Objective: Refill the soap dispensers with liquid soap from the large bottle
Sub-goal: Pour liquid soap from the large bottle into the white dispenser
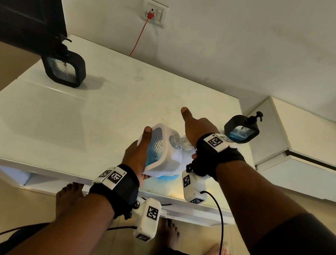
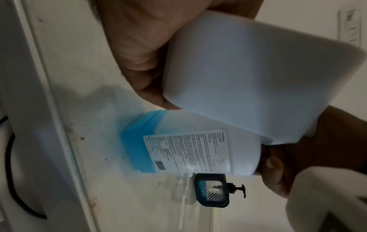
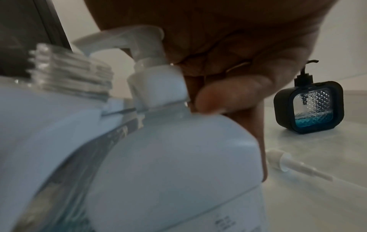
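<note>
At lower centre of the head view, the left hand (image 1: pixel 137 155) grips a tilted white dispenser (image 1: pixel 161 149) with a ribbed clear window and bare threaded neck. Just right of it, the right hand (image 1: pixel 196 128) curls its fingers (image 3: pixel 228 95) round the pump collar of the large bottle (image 3: pixel 174 157), smooth translucent plastic holding blue soap, on the glossy white table (image 1: pixel 81 118). A black dispenser (image 1: pixel 242 130) stands at right.

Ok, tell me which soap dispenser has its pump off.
The white dispenser in the left hand: its clear threaded neck is bare. Both black dispensers, far left and right, keep their pumps on.
</note>
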`<state>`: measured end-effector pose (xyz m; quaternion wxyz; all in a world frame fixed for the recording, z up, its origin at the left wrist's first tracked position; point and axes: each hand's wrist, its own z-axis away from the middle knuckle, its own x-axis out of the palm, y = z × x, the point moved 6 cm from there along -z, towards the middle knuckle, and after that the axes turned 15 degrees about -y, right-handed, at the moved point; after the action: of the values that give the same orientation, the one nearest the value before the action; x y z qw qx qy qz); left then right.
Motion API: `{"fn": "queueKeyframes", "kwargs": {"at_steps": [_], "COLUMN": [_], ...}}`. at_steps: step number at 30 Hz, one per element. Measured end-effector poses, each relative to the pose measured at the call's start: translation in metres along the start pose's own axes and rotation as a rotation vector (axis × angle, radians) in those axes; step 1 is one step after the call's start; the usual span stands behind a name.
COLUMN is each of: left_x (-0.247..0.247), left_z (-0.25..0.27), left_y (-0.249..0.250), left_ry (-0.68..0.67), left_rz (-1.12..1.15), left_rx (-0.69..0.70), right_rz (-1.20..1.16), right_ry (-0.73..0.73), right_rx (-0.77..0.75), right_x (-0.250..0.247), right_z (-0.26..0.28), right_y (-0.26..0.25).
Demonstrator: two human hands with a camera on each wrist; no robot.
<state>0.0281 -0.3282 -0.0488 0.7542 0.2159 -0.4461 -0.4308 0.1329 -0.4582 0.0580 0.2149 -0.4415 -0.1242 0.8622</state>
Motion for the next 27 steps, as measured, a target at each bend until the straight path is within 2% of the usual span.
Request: {"fn": "queueKeyframes", "kwargs": {"at_steps": [5,13,27], "left_x": [0.000,0.002,-0.003], "left_z": [0.001,0.001,-0.002], "left_y": [0.000,0.001,0.000], "left_ry": [-0.002,0.004,0.033], "left_rz": [0.005,0.003,-0.026], "left_rx": [0.000,-0.014,0.001], "right_rz": [0.048,-0.079,0.104], "right_ry": [0.018,-0.181,-0.017], "right_rx": [-0.005,0.005,0.000], "right_x": [-0.002,-0.004,-0.005], "right_z": [0.006,0.015,0.000], "right_y": [-0.002,-0.010,-0.004]}}
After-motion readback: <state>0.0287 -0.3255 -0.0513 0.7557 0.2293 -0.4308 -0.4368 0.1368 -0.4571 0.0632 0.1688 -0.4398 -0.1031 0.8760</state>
